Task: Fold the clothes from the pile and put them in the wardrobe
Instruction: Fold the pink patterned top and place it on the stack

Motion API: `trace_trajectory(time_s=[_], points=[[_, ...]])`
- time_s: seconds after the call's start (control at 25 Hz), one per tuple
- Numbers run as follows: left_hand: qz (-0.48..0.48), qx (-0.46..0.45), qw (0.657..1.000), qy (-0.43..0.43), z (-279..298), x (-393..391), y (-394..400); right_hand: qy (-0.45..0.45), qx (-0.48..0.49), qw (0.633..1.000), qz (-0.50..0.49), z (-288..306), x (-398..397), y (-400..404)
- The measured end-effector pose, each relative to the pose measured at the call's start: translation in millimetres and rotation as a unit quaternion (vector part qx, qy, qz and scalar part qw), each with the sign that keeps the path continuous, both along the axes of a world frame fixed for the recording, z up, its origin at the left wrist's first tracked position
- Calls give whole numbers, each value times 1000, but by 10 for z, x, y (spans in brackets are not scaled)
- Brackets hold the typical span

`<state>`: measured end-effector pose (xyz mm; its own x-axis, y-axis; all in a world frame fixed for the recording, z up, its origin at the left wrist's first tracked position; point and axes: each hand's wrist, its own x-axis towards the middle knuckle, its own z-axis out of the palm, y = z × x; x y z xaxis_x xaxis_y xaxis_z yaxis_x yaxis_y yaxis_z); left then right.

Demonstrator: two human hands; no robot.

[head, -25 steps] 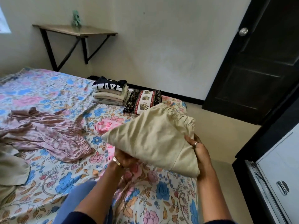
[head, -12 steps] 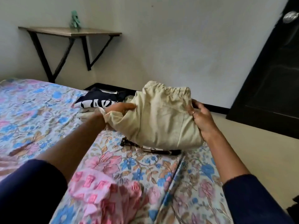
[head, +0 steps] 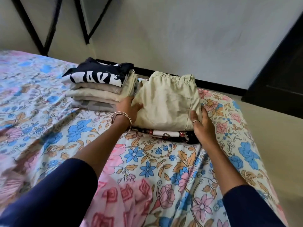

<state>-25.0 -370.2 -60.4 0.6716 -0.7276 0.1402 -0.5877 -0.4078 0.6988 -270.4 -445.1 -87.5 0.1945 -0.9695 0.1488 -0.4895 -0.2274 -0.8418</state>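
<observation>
Now, over the floral bedsheet (head: 147,161), my left hand (head: 129,110) and right hand (head: 202,125) flank the folded cream trousers (head: 167,102), lowered from mid-air a moment ago onto the patterned garment (head: 165,134): one more piece folded, none yet in the wardrobe. Fingers relaxed and spread, both hands touch its side edges. Beyond, the folded stack (head: 98,89) waits just beside.

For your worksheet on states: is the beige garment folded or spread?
Folded: the beige garment lies as a compact rectangle atop the patterned cloth.
</observation>
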Motion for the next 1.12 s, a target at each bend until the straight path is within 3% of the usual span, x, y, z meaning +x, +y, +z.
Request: trace_trajectory(time_s=[0.12, 0.28, 0.36, 0.44, 0.52, 0.64, 0.72, 0.8, 0.96, 1.12], points=[[13, 41, 999, -7, 54, -117, 257, -35, 81, 996, -29, -3, -239, 358], [14, 75, 983, 165, 186, -255, 1083, -76, 160, 983, -42, 90, -490, 1020], [-13, 56, 977, 204, 254, -322, 1597, -78, 195, 976, -51, 228, -539, 1430], [-3, -13, 994, 109, 322, -422, 2104, -99, 248, 964, -8, 388, -536, 1900], [18, -109, 994, -8, 408, -547, 2662, -107, 299, 941, 113, 585, -444, 2502], [-51, -131, 986, -90, 337, -791, 3319, 32, 277, 920, 275, 686, -272, 3345], [-99, -112, 989, -10, 334, -975, 3556, 127, 242, 926, 261, 695, -233, 3629], [-168, -65, 982, 49, 467, -1160, 3784, 157, 197, 944, 213, 880, -316, 3723], [-328, 2, 944, 35, 740, -1467, 3973, 6, 154, 968, 198, 1667, -653, 3787], [-248, -114, 962, 18, 1243, -1752, 3928, -171, 109, 957, 209, 2528, -954, 3876]])
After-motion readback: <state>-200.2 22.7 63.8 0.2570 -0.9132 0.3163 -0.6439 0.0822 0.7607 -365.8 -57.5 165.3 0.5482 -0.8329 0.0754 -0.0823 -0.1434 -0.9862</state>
